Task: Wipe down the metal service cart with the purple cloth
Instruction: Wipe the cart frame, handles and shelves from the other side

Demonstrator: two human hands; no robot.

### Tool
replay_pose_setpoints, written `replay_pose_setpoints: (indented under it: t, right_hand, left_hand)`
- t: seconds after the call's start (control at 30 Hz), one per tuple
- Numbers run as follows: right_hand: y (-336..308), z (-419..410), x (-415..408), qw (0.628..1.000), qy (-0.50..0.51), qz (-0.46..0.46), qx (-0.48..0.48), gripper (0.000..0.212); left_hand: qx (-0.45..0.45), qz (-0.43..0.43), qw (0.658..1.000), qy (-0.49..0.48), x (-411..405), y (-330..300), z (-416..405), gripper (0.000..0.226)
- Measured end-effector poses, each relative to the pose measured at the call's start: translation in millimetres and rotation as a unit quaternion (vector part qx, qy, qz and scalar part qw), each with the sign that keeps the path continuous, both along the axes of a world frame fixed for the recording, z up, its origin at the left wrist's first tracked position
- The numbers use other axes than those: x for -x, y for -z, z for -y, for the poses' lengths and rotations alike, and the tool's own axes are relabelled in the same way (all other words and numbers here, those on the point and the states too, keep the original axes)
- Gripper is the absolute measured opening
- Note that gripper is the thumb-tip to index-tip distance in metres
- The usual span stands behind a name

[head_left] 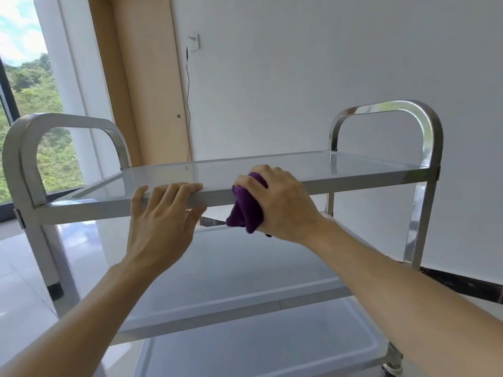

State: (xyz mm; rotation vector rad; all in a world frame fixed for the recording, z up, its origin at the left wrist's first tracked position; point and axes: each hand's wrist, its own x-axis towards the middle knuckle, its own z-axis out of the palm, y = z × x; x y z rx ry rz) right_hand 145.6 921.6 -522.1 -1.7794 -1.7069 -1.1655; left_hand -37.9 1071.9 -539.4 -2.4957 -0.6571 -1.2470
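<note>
The metal service cart (353,179) fills the view, with a shiny top shelf, two lower shelves and a curved handle at each end. My right hand (280,205) is closed around a bunched purple cloth (245,210) and presses it against the front rim of the top shelf, near the middle. The cloth hangs a little below the rim. My left hand (160,224) grips the same front rim just to the left, fingers over the top edge and thumb underneath.
A white wall stands behind the cart, with a socket (193,43) and a thin black cable hanging from it. A tall window (30,104) is at the left. Pale glossy floor tiles (21,268) lie around the cart.
</note>
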Motion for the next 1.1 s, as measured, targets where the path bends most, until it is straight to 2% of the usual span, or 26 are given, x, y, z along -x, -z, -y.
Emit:
replay_pose_setpoints:
  t: [0.2,0.33,0.4,0.5,0.6,0.77,0.87,0.97,1.1]
  right_hand:
    - [-4.3,33.3,-30.9,0.999,-0.009,0.021,0.030,0.064]
    - [-2.3,80.6,-76.7,0.998,0.054,0.000,0.034,0.076]
    - [-1.9,100.6,-92.2,0.996,0.078,-0.020,0.034,0.074]
    - [1.4,112.4,-97.5,0.995,0.091,-0.050,0.005,0.070]
    - [3.0,105.4,-85.5,0.994,0.094,-0.060,-0.019,0.067]
    - [2.7,93.4,-67.5,0.994,0.093,-0.053,-0.018,0.064]
    - [3.2,88.4,-61.4,0.994,0.092,-0.045,-0.022,0.063]
    - [0.7,87.9,-58.8,0.995,0.092,-0.024,-0.009,0.067]
    - [0.3,110.0,-72.6,0.995,0.088,-0.040,-0.010,0.069]
  left_hand:
    - [0.024,-0.038,0.999,0.007,22.8,-7.0,-19.2,0.040]
    - [0.055,-0.047,0.997,0.001,37.0,-12.9,-27.8,0.042]
    - [0.058,-0.051,0.997,-0.004,41.5,-14.3,-31.2,0.038]
    - [0.082,-0.039,0.996,-0.019,40.4,-16.5,-34.1,0.027]
    - [0.116,-0.009,0.993,-0.022,23.2,-21.2,-21.8,0.029]
    - [0.065,-0.037,0.991,0.107,-37.0,-20.2,39.9,0.034]
    - [0.072,-0.046,0.984,0.157,-79.7,-24.8,75.6,0.042]
    - [0.055,-0.081,0.986,0.138,-106.9,-20.5,98.8,0.054]
    - [0.031,-0.074,0.991,0.108,-103.0,-11.1,97.0,0.063]
